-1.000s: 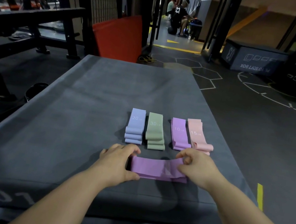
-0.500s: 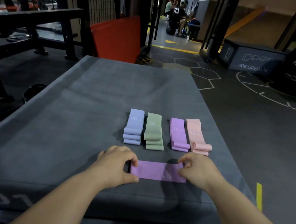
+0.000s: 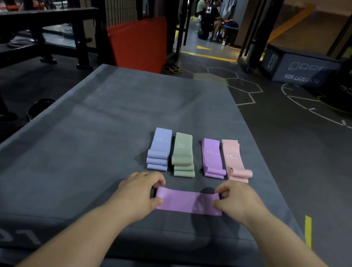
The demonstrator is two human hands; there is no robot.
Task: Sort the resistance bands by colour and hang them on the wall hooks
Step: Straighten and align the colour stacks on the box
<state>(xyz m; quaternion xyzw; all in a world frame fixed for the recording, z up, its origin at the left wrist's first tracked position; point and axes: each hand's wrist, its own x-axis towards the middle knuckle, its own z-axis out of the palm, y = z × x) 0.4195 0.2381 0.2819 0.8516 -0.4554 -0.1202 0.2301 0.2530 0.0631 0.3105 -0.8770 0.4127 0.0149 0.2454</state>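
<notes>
- Four sorted stacks, blue stack, green stack, purple stack and pink stack, were laid at 12 o'clock of the loose purple band, which lay flat on the padded box.
- Its 9 o'clock end was pinched by the left hand, its 3 o'clock end by the right hand.
- The band was judged light, soft and stretchy, best gripped at both ends.

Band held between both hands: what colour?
The band is light purple, like the 10 LB pile. Head view shows it.
</notes>
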